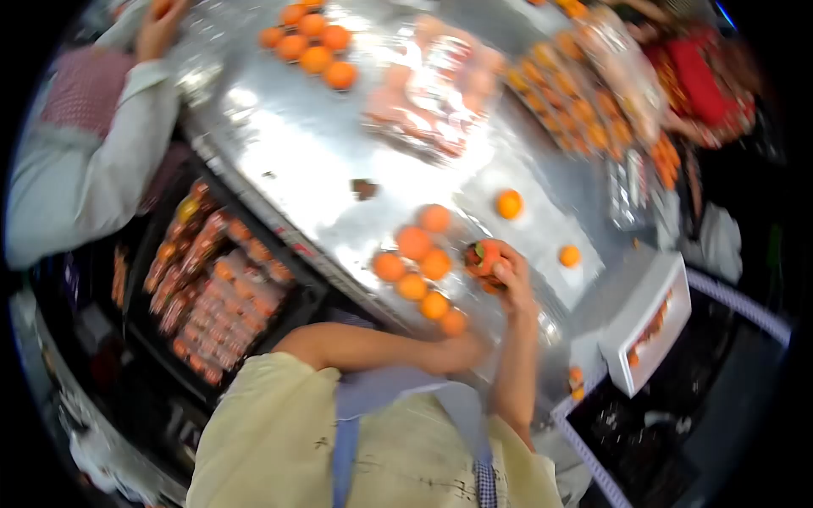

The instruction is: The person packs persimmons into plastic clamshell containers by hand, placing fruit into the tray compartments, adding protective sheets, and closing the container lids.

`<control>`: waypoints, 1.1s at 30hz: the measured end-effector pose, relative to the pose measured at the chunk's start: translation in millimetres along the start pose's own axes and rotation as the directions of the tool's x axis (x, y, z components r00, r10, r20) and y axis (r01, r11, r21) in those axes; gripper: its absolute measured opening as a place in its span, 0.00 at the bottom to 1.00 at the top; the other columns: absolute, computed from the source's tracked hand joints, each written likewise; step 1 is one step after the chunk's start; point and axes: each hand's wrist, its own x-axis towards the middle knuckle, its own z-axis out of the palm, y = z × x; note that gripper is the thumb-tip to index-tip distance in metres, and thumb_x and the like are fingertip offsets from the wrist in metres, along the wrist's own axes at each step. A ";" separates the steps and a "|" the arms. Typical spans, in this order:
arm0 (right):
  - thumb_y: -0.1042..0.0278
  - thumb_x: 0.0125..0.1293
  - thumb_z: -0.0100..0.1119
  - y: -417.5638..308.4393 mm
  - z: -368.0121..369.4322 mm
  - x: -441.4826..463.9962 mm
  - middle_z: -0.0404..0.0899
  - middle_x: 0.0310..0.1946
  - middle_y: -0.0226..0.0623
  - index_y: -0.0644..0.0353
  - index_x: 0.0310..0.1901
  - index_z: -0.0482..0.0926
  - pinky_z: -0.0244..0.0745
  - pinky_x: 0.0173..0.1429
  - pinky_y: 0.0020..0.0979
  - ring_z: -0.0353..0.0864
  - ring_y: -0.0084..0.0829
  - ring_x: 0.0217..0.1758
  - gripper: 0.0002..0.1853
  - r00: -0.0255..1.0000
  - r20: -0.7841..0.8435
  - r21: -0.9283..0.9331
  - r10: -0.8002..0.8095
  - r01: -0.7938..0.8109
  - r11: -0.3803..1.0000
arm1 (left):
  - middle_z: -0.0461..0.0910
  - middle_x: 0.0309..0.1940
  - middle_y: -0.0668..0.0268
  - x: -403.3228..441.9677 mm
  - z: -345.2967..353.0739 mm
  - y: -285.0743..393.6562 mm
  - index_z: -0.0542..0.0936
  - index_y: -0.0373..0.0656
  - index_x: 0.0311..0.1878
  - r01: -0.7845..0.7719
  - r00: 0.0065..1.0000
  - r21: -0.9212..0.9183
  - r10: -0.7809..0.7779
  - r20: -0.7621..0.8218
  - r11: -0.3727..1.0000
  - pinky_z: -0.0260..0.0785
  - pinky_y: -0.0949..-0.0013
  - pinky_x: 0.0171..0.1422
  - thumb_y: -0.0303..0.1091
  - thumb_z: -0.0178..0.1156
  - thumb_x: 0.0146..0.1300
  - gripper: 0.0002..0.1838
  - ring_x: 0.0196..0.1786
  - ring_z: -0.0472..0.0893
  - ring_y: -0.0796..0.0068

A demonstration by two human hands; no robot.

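Resting inside right grip point(513, 273): leafy fruit point(482, 258)

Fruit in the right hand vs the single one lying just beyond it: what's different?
Held fruit: redder, green patch showing. Lone fruit: lighter, yellower orange, no green visible.
Held fruit is gripped in the fingers of the right hand; lone fruit lies untouched on the pale sheet.
Held fruit is partly covered by the hand; lone fruit is in full view.
Shared: both orange-toned and unbagged.
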 end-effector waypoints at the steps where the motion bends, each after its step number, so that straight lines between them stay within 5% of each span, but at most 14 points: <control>1: 0.45 0.49 0.66 16.2 -10.4 -8.9 0.77 0.42 0.37 0.65 0.51 0.74 0.75 0.42 0.25 0.78 0.26 0.41 0.35 1.000 -0.020 0.195 0.020 -0.016 0.981 | 0.74 0.46 0.56 5.5 -21.5 3.0 0.74 0.34 0.47 0.085 0.984 -0.114 -0.065 0.169 0.990 0.70 0.63 0.49 0.31 0.52 0.54 0.17 0.46 0.76 0.64; 2: 0.43 0.48 0.66 23.9 -12.6 -18.9 0.76 0.45 0.37 0.64 0.53 0.72 0.75 0.41 0.25 0.78 0.27 0.41 0.37 1.000 -0.019 0.383 0.013 -0.004 0.924 | 0.75 0.47 0.55 11.4 -44.7 6.4 0.73 0.35 0.49 0.200 0.935 -0.193 -0.128 0.332 0.961 0.70 0.64 0.48 0.31 0.51 0.55 0.18 0.47 0.76 0.64; 5: 0.46 0.49 0.65 28.3 -20.6 -38.0 0.73 0.50 0.43 0.65 0.56 0.69 0.75 0.43 0.29 0.76 0.32 0.48 0.38 0.993 0.020 0.702 -0.119 0.071 0.709 | 0.73 0.49 0.59 4.8 -33.6 7.0 0.75 0.39 0.47 -0.048 0.982 0.064 0.036 0.186 0.997 0.65 0.65 0.56 0.31 0.51 0.54 0.16 0.54 0.72 0.67; 7: 0.50 0.51 0.64 39.5 -45.2 -54.3 0.72 0.51 0.45 0.64 0.56 0.68 0.75 0.47 0.31 0.74 0.34 0.53 0.35 0.966 -0.104 0.796 -0.237 0.224 0.562 | 0.72 0.52 0.59 19.3 -93.7 13.2 0.74 0.39 0.48 -0.187 0.875 0.183 0.079 0.477 0.965 0.63 0.64 0.60 0.31 0.51 0.53 0.17 0.58 0.69 0.67; 10: 0.57 0.55 0.63 23.6 -108.2 -105.0 0.66 0.56 0.47 0.64 0.55 0.68 0.81 0.34 0.29 0.75 0.41 0.46 0.29 0.835 -0.438 0.706 -0.333 0.549 0.447 | 0.70 0.52 0.59 22.2 -95.0 11.1 0.73 0.39 0.48 -0.210 0.903 0.160 0.129 0.410 0.965 0.61 0.63 0.64 0.31 0.52 0.53 0.18 0.60 0.66 0.66; 11: 0.62 0.56 0.61 17.6 -145.7 -126.9 0.69 0.54 0.45 0.62 0.57 0.68 0.75 0.55 0.38 0.71 0.38 0.56 0.27 0.744 -0.556 0.611 -0.370 0.668 0.426 | 0.70 0.51 0.59 23.4 -96.2 12.5 0.73 0.39 0.48 -0.225 0.911 0.156 0.150 0.385 0.962 0.61 0.63 0.64 0.31 0.52 0.53 0.17 0.60 0.66 0.65; 13: 0.59 0.63 0.56 -14.1 -203.3 -175.9 0.69 0.54 0.45 0.60 0.55 0.69 0.82 0.43 0.30 0.74 0.38 0.51 0.21 0.645 -0.605 0.550 -0.467 0.762 0.340 | 0.70 0.50 0.59 22.5 -99.0 13.3 0.72 0.39 0.47 -0.216 0.932 0.160 0.154 0.328 0.963 0.60 0.62 0.66 0.31 0.52 0.53 0.16 0.60 0.65 0.65; 16: 0.57 0.66 0.51 -47.7 -310.7 -243.6 0.69 0.53 0.39 0.59 0.56 0.68 0.80 0.45 0.32 0.74 0.35 0.52 0.20 0.360 -0.862 0.119 -0.357 0.828 0.547 | 0.70 0.48 0.59 23.0 -95.1 15.8 0.72 0.39 0.47 -0.234 0.930 0.209 0.156 0.334 0.950 0.61 0.63 0.65 0.30 0.52 0.54 0.16 0.60 0.66 0.64; 20: 0.49 0.67 0.48 -74.1 -347.2 -275.6 0.70 0.54 0.35 0.60 0.58 0.67 0.69 0.55 0.39 0.70 0.37 0.56 0.25 -0.184 -0.982 -0.036 0.033 0.361 0.932 | 0.70 0.48 0.60 21.5 -93.1 18.2 0.72 0.39 0.46 -0.233 0.943 0.228 0.162 0.291 0.945 0.61 0.64 0.64 0.31 0.52 0.53 0.15 0.58 0.66 0.64; 23: 0.48 0.67 0.47 -48.3 -370.5 -264.8 0.72 0.54 0.35 0.59 0.60 0.66 0.61 0.59 0.37 0.69 0.35 0.57 0.27 -0.329 -0.922 -0.304 -0.205 0.287 0.908 | 0.71 0.46 0.60 25.7 -92.6 18.7 0.72 0.39 0.44 -0.244 0.947 0.237 0.178 0.269 0.940 0.62 0.65 0.62 0.31 0.52 0.53 0.14 0.56 0.67 0.65; 25: 0.50 0.66 0.52 -46.6 -297.5 -207.7 0.76 0.48 0.36 0.61 0.57 0.70 0.60 0.59 0.31 0.70 0.27 0.56 0.25 -0.143 -0.906 -0.423 -0.398 0.335 0.842 | 0.71 0.44 0.61 25.8 -94.1 17.5 0.73 0.40 0.42 -0.232 0.938 0.254 0.147 0.315 0.939 0.63 0.66 0.60 0.32 0.52 0.53 0.12 0.54 0.68 0.67; 28: 0.67 0.64 0.57 -11.2 -191.9 -113.5 0.79 0.44 0.35 0.63 0.49 0.76 0.67 0.57 0.26 0.76 0.26 0.49 0.13 0.365 -0.699 -0.560 -0.615 0.256 0.788 | 0.72 0.42 0.63 17.8 -89.3 15.7 0.75 0.41 0.39 -0.226 0.941 0.274 0.137 0.310 0.935 0.63 0.67 0.58 0.34 0.51 0.53 0.11 0.52 0.68 0.68; 30: 0.64 0.58 0.63 -2.9 -115.2 -64.9 0.80 0.43 0.38 0.65 0.47 0.77 0.68 0.56 0.28 0.77 0.28 0.49 0.18 0.662 -0.517 -0.606 -0.542 0.164 0.779 | 0.72 0.43 0.63 19.4 -89.0 16.5 0.75 0.42 0.41 -0.224 0.935 0.285 0.123 0.332 0.932 0.62 0.66 0.59 0.34 0.51 0.54 0.12 0.53 0.68 0.68; 33: 0.66 0.54 0.64 -1.3 -21.4 -10.2 0.80 0.42 0.37 0.59 0.46 0.79 0.67 0.56 0.34 0.77 0.36 0.48 0.17 0.829 -0.160 -0.767 -0.536 0.237 0.596 | 0.71 0.51 0.61 12.0 -30.8 9.5 0.73 0.40 0.50 -0.109 0.973 0.250 0.052 0.225 0.962 0.59 0.64 0.64 0.35 0.49 0.57 0.18 0.59 0.66 0.66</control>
